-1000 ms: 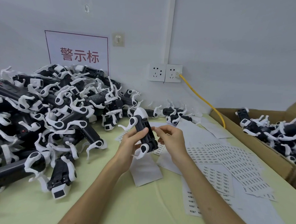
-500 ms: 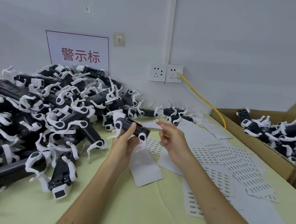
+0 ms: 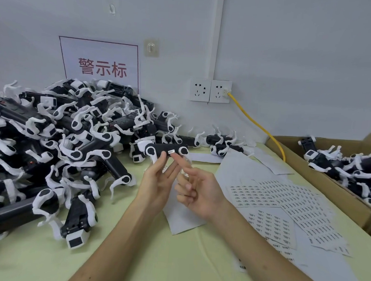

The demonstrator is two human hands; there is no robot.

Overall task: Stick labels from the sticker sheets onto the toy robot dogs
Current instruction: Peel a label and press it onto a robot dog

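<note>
Since half a second ago the toy robot dog (image 3: 165,150) has been lifted higher and turned level, its black side facing me, and the small white label (image 3: 171,152) that was on my right fingertip now sits on that side. My left hand (image 3: 158,182) holds the dog up from below, thumb against its lower edge and the fingers fairly straight; their tips are hidden behind the body, so I can't tell how firmly they grip. My right hand (image 3: 199,191) has nothing in it: the index finger reaches out and touches the dog just beside the label, while the other fingers are loosely curled. I judge this to be the pressing-down step for this dog, with the label placed but perhaps not yet rubbed flat. Next I would run the fingertip across the label while the left hand braces the body so it does not twist. Then I would set the dog aside, probably in the cardboard box (image 3: 329,186) on my right, peel a fresh label from the sticker sheets (image 3: 285,196) spread on the table (image 3: 151,257), and take another dog from the pile (image 3: 71,137) on my left.
</note>
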